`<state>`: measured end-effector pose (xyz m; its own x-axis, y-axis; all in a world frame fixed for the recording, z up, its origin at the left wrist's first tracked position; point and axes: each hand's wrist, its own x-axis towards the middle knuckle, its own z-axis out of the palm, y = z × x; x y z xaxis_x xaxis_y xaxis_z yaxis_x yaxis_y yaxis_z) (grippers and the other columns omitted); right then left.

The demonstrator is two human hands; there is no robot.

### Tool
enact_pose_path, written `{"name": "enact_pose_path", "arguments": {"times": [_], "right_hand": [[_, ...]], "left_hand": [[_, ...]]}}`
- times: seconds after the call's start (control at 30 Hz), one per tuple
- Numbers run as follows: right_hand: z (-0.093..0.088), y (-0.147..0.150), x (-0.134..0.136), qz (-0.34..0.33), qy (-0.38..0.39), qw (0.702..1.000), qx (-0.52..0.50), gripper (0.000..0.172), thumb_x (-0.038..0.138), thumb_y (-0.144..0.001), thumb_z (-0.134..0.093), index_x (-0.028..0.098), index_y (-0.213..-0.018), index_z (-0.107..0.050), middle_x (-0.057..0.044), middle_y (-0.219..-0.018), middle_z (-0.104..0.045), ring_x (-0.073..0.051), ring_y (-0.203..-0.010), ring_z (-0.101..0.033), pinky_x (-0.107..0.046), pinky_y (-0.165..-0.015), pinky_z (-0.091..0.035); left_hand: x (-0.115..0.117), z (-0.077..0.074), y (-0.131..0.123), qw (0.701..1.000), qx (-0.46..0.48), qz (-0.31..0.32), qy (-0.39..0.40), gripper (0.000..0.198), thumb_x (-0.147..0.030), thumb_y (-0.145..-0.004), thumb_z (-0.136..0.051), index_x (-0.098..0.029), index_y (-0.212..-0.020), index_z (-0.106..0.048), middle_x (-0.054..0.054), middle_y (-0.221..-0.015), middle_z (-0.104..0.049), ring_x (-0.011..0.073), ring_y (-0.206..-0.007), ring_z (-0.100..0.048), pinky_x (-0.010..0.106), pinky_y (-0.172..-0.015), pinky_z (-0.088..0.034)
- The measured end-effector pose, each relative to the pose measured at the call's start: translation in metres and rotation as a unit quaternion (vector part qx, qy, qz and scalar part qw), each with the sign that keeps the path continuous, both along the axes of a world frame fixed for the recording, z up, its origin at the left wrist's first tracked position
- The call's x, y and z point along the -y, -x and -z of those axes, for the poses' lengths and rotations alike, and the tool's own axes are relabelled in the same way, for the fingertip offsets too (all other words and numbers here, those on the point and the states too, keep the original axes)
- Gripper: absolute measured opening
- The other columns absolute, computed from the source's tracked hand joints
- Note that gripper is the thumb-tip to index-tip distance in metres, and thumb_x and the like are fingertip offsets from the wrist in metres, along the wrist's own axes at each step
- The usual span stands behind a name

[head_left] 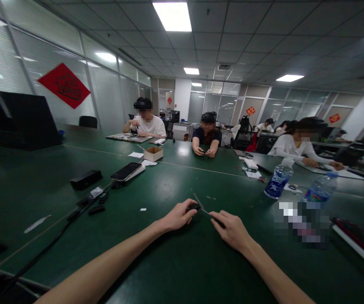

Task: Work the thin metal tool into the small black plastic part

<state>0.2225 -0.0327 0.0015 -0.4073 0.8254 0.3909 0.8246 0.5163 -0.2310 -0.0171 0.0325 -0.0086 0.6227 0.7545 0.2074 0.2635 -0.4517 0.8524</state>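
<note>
Head view. Item: thin grey metal strip point(200, 203), lower centre of the frame, held between the hands. Left hand point(178, 216): closed, pinching a small black object point(193, 207) at the strip's upper end. Right hand point(229, 231): curled around a small dark piece point(218, 221) at the lower end. Pose: bare left forearm point(105, 261) and bare right forearm point(273, 274) reach in from the bottom edge, hands close together low over the dark green desk point(156, 261), a steady position for close handwork.
</note>
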Motion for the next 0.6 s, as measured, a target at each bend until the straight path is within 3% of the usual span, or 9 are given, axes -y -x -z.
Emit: {"name": "enact_pose_path", "arguments": {"times": [0.27,0.6], "right_hand": [[-0.0030,0.0006,0.0015,-0.011,0.007,1.000,-0.016,0.031,0.030,-0.095,-0.042,0.025,-0.122,-0.056,-0.003,-0.090,-0.060,-0.011,-0.071,-0.057,-0.024,-0.064,-0.047],[-0.0013,0.0005,0.0016,-0.017,0.004,0.999,-0.029,0.030,0.029,-0.094,-0.044,0.024,-0.120,-0.057,-0.003,-0.090,-0.060,-0.012,-0.072,-0.057,-0.024,-0.065,-0.047]], "left_hand": [[0.0064,-0.0081,-0.0010,0.989,-0.044,-0.033,-0.134,0.031,-0.038,-0.094,-0.037,-0.017,-0.106,-0.056,0.005,-0.091,-0.062,0.0140,-0.076,-0.055,0.024,-0.068,-0.041],[0.0059,-0.0073,-0.0020,0.983,-0.081,-0.041,-0.158,0.030,-0.037,-0.095,-0.036,-0.017,-0.105,-0.056,0.005,-0.093,-0.064,0.0154,-0.080,-0.059,0.025,-0.070,-0.041]]}}
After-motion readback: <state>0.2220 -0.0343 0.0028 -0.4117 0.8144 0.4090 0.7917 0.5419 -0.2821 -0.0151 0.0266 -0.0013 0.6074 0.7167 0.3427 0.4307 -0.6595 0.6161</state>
